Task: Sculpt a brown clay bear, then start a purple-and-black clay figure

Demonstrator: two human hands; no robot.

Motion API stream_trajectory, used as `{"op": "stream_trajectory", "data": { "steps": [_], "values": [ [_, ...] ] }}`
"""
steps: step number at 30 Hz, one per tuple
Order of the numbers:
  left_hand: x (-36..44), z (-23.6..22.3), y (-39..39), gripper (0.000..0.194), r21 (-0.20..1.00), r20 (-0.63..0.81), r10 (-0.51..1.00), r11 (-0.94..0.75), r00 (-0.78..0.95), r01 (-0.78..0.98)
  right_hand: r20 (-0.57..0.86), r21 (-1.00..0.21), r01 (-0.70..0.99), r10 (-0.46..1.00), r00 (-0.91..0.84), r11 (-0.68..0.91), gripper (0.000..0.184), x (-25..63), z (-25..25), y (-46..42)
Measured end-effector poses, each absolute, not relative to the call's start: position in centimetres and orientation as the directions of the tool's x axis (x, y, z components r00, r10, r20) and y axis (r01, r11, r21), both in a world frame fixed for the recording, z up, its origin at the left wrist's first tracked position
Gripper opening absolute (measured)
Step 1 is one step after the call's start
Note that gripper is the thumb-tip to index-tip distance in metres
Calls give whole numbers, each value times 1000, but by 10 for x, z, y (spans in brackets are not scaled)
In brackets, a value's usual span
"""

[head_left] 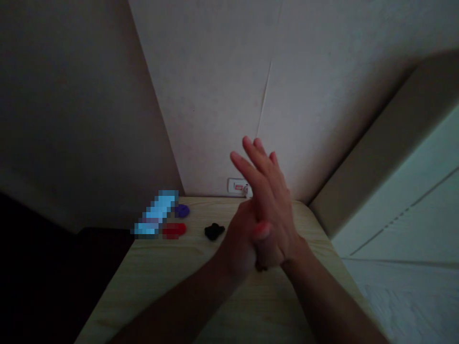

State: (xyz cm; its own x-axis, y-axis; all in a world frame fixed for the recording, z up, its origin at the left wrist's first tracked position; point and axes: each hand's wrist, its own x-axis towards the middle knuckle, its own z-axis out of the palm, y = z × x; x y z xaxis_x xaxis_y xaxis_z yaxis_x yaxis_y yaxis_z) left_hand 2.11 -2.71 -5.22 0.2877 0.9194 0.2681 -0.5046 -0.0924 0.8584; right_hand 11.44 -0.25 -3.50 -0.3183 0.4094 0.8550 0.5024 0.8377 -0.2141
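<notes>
My two hands meet above a light wooden table [172, 282]. My right hand [267, 191] points up and away with its fingers stretched out and slightly spread, holding nothing. My left hand [236, 246] is wrapped round the base of the right hand, its thumb pressed across the right palm. A small dark bit [261, 268] shows just under the joined hands; I cannot make out what it is. On the table beyond the hands lies a small black object [214, 231].
The room is dim. At the table's far left lie a red object [174, 230], a purple one [182, 210] and a blurred blue item [158, 215]. A white wall socket [236, 186] sits behind the table. A pale surface [405, 239] borders the right side.
</notes>
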Motion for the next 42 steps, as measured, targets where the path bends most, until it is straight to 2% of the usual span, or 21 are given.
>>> {"op": "stream_trajectory", "data": {
  "steps": [2, 5, 9, 13, 16, 23, 27, 30, 35, 37, 40, 42],
  "values": [
    [26, -44, -25, 50, 804, 236, 905, 23, 355, -594, 877, -231, 544, 415, -243, 807, 74, 124, -37, 10],
    [28, -32, -24, 49, 721, 247, 872, 127, 424, -681, 883, -299, 581, 450, -133, 757, 71, 135, -40, 24],
    [18, -25, -26, 50, 737, 218, 858, 167, 464, -655, 903, -374, 500, 430, 5, 781, 66, 148, -44, 36],
    [8, -27, -24, 29, 822, 250, 855, 61, 455, -566, 836, -543, 339, 532, 134, 768, 65, 155, -48, 43],
    [7, -28, -21, 30, 896, 285, 851, -74, 440, -437, 784, -619, 291, 594, 180, 729, 67, 154, -49, 46],
    [9, -27, -19, 17, 919, 284, 910, -168, 301, -357, 760, -646, 140, 614, 214, 751, 63, 152, -46, 47],
    [8, -27, -16, 19, 926, 277, 927, -188, 252, -327, 742, -662, -3, 656, 140, 750, 66, 155, -40, 41],
    [10, -30, -17, 20, 928, 272, 923, -178, 270, -326, 755, -646, -49, 647, 102, 762, 65, 150, -35, 34],
    [16, -36, -23, 38, 905, 309, 854, -128, 419, -406, 727, -653, -43, 642, 243, 756, 61, 135, -28, 24],
    [19, -38, -27, 38, 868, 359, 818, -115, 450, -483, 734, -640, -26, 621, 277, 768, 59, 133, -28, 22],
    [21, -38, -32, 33, 814, 401, 810, -100, 428, -572, 798, -593, 87, 568, 201, 801, 57, 128, -31, 15],
    [20, -37, -34, 39, 805, 375, 843, -89, 386, -586, 844, -535, 197, 528, 89, 822, 60, 119, -35, 6]
  ]
}}
